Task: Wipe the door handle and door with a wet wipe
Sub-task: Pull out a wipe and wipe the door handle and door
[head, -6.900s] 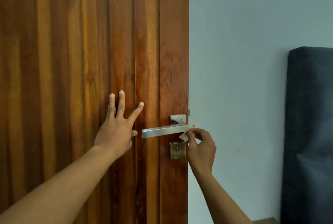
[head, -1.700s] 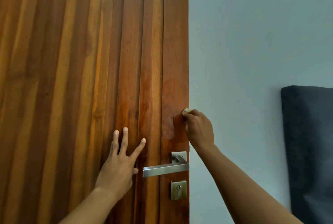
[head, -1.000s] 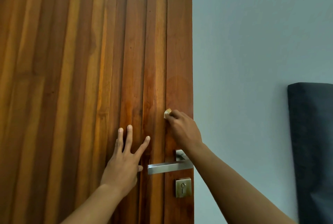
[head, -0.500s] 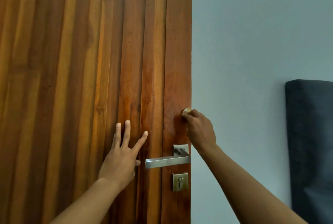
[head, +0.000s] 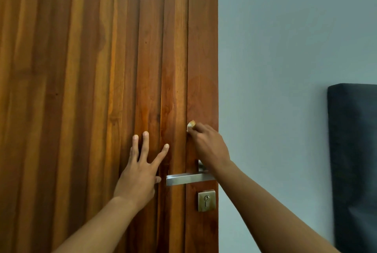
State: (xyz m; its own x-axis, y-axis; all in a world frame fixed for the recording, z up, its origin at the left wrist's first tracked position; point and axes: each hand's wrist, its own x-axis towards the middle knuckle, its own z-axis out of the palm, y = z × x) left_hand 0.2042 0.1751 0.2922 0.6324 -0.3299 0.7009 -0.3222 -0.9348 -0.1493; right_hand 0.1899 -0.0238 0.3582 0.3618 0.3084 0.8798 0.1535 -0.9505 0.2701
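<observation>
A brown wooden door of vertical planks fills the left half of the view. Its steel lever handle sits low on the right plank, with a brass keyhole plate beneath it. My right hand pinches a small folded wet wipe at its fingertips and presses it on the door above the handle. A faint damp patch shows on the wood above the wipe. My left hand lies flat on the door with fingers spread, just left of the lever's end.
A pale grey-blue wall stands right of the door's edge. A dark padded panel stands against the wall at the far right.
My right hand has slid the wipe leftward from the door's right edge toward the plank seam, as it did a second ago. My left hand has stayed flat on the door.
</observation>
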